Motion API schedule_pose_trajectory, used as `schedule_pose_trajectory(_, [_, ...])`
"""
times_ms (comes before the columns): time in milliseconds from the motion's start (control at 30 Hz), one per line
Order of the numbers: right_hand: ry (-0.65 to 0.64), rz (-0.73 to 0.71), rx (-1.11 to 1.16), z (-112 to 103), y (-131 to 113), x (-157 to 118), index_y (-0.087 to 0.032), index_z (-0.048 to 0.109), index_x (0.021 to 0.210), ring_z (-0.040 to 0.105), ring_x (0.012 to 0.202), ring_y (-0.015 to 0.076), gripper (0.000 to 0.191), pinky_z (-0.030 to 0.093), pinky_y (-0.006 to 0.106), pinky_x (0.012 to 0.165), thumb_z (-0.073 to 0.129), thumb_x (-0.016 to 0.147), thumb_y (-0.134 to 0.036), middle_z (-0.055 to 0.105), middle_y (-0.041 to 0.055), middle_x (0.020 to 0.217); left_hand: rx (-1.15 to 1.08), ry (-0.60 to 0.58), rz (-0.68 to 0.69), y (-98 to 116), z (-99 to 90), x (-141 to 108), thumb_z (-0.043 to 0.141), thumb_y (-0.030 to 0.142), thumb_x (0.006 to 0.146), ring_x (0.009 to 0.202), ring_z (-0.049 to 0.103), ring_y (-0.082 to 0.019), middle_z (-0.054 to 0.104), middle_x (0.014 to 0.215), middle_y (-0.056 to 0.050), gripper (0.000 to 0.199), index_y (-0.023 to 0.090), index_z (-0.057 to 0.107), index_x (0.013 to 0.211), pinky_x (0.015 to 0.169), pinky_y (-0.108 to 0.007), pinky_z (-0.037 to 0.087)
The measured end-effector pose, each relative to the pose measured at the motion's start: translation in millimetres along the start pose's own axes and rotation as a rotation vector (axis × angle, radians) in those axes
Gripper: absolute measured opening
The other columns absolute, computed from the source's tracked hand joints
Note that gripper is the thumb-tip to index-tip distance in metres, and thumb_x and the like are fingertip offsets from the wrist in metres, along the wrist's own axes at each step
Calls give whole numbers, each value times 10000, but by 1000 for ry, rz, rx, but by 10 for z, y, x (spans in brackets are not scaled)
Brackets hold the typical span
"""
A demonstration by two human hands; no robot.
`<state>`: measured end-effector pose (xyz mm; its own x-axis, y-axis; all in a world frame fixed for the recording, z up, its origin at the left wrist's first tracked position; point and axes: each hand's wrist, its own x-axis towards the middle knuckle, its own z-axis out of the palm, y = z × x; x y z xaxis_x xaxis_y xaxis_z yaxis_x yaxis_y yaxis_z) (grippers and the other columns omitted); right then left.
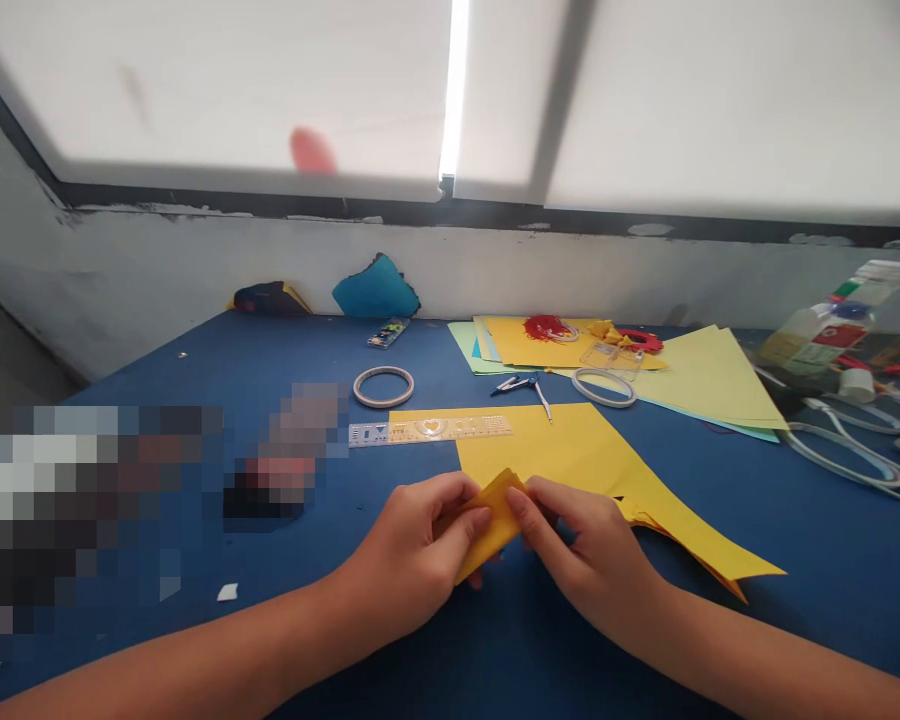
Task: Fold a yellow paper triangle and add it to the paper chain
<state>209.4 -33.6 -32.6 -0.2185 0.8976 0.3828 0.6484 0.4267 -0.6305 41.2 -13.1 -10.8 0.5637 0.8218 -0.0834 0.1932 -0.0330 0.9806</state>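
Observation:
Between my hands is a small folded piece of yellow paper (497, 528), held tilted above the blue table. My left hand (436, 535) pinches its left side, thumb lying across the front. At its upper right corner, my right hand (579, 530) grips it between thumb and fingers. Parts of the fingers are hidden behind the paper. Just beyond my hands lies a larger cut yellow sheet (555, 440), its right part curling toward me. A clear plastic ruler (431, 430) overlaps that sheet's left edge, and a drawing compass (529, 385) rests at its far edge.
Two tape rolls (383, 387) (604, 388) lie farther back on the blue table (300, 590). Coloured paper sheets (709, 375) with red scraps are at the back right. A plastic bottle (817, 335) and white cable (844, 455) stand right. A paper scrap (227, 592) lies left.

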Motion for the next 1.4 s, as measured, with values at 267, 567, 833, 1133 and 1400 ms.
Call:
schedule_pose_trajectory(267, [58, 40, 24, 5, -19, 9, -195, 433, 562, 402, 430, 91, 383, 330, 221, 422, 392, 877, -408, 422, -34, 479, 61, -94, -54, -23, 30, -72, 340, 445, 891, 434, 411, -74, 464, 545, 38, 329, 167, 488, 797, 413, -185, 327])
schedule_pose_trajectory(567, [52, 95, 140, -6, -26, 8, -186, 460, 571, 415, 460, 96, 369, 344, 230, 448, 432, 849, -426, 453, -21, 502, 122, -148, -15, 21, 6, -72, 344, 417, 900, 486, 403, -69, 438, 601, 39, 311, 166, 483, 778, 442, -186, 325])
schedule_pose_trajectory(833, [-161, 334, 595, -47, -105, 14, -194, 418, 629, 380, 421, 78, 406, 327, 219, 428, 450, 816, -553, 411, -54, 487, 97, -72, 9, 9, 23, -99, 300, 451, 911, 461, 402, -70, 455, 586, 36, 382, 168, 542, 824, 436, -193, 326])
schedule_pose_trajectory(1133, [-288, 302, 606, -66, -128, 0, -177, 433, 620, 389, 457, 74, 421, 310, 210, 443, 414, 852, -527, 407, -45, 513, -1, -150, -83, 43, -28, -76, 362, 409, 895, 511, 396, -66, 476, 621, 21, 355, 129, 558, 800, 441, -171, 310])
schedule_pose_trajectory(1400, [-364, 244, 609, -37, -57, -15, -167, 444, 617, 359, 485, 72, 432, 271, 218, 452, 405, 868, -516, 401, -37, 536, -107, -166, -35, 31, -12, -65, 378, 384, 903, 590, 427, -76, 517, 702, 10, 299, 152, 567, 910, 485, -172, 307])
